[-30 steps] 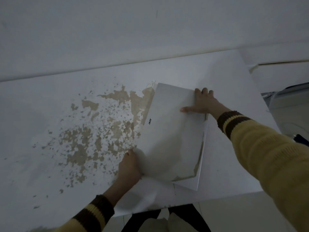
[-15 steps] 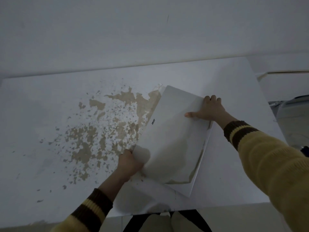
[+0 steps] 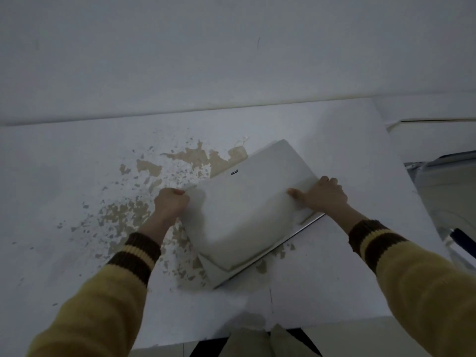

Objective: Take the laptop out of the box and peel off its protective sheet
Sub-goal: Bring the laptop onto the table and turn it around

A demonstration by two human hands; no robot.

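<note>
Laptop (image 3: 270,171) long axis near-left to far-right; left hand (image 3: 171,204) fisted on sheet (image 3: 231,228); right hand (image 3: 322,197) grips edge

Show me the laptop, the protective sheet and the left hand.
laptop (image 3: 278,163), head view, bare lid beside logo
protective sheet (image 3: 239,228), head view, its middle
left hand (image 3: 170,202), head view, its knuckles

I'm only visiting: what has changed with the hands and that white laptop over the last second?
The left hand, gripping the protective sheet, moved from the laptop's near corner up along its left edge, away from the person, drawing the sheet with it. The laptop swung slightly clockwise. The right hand kept its hold on the right edge, and the laptop stayed on the table.
</note>
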